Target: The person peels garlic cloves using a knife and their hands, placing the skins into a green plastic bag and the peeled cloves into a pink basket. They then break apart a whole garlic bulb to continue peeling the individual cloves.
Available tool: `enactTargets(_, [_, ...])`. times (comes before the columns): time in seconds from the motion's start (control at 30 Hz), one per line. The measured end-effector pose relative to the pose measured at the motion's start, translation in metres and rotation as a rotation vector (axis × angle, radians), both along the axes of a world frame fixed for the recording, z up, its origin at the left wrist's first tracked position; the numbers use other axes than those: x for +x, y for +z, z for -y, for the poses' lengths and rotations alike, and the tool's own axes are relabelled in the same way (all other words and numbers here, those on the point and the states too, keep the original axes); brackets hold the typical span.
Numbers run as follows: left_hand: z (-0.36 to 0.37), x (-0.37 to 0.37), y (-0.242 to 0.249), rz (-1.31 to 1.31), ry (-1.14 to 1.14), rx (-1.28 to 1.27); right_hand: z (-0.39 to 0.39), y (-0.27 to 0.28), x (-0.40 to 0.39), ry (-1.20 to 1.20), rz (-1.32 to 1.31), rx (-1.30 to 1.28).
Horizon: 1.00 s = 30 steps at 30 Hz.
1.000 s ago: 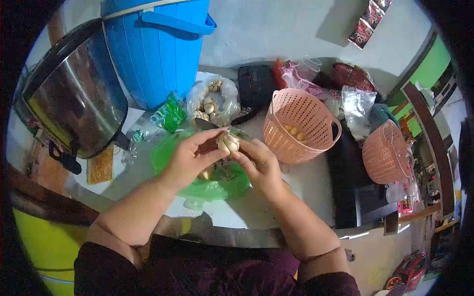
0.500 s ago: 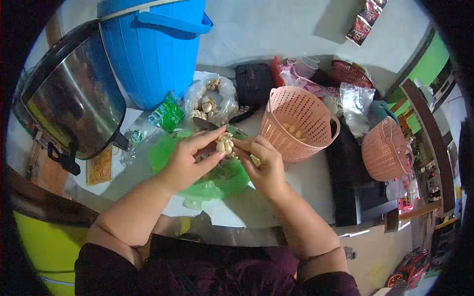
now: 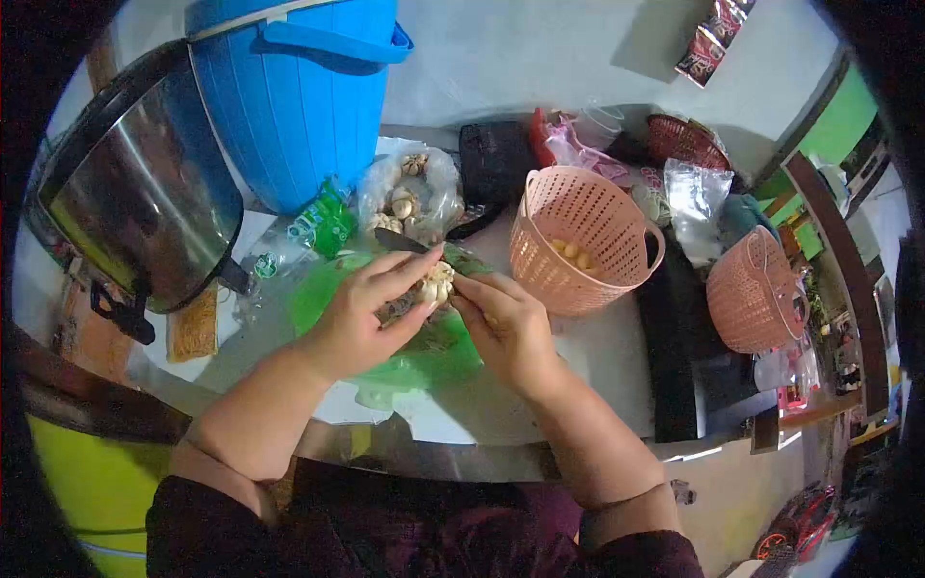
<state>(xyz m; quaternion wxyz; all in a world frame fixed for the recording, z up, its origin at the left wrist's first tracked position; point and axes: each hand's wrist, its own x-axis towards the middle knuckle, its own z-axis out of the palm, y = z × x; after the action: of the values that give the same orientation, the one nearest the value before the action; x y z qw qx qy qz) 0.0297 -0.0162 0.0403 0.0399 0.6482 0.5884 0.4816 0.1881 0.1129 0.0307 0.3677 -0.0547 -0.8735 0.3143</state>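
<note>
Head view: garlic bulb (image 3: 439, 286) — likely light, firm, splits easily; best gripped by sides — left hand (image 3: 374, 301) pinching it, right hand (image 3: 509, 323) pinching its edge.

This looks like a kitchen, but it is hard to tell if it is in a home or a food stall. A garlic bulb (image 3: 438, 288), a bag (image 3: 438, 197) of more garlic and a pink basket (image 3: 532, 263) are at the worktop (image 3: 602, 376). Packets (image 3: 703, 58) hang on the wall (image 3: 520, 58).
</note>
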Motion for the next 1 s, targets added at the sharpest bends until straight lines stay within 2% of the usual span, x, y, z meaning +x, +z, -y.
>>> enactTargets(0.47, [-0.002,-0.001,-0.006,-0.039,-0.014,-0.032,0.006,0.001,0.001,-0.007,0.068,0.024])
enactTargets(0.57, [0.0,0.002,-0.006,0.094,-0.035,-0.128,0.006,-0.001,0.002,-0.03,0.089,0.01])
enactTargets(0.6, [0.001,0.003,-0.006,0.017,-0.004,-0.092,0.007,-0.001,0.002,-0.044,0.099,0.011])
enactTargets(0.8, [-0.001,0.002,-0.007,0.091,-0.034,-0.148,0.003,-0.011,0.0,-0.034,0.096,-0.007])
enactTargets(1.0, [-0.002,0.003,-0.01,0.044,-0.01,-0.14,0.004,-0.008,0.0,-0.048,0.102,0.02])
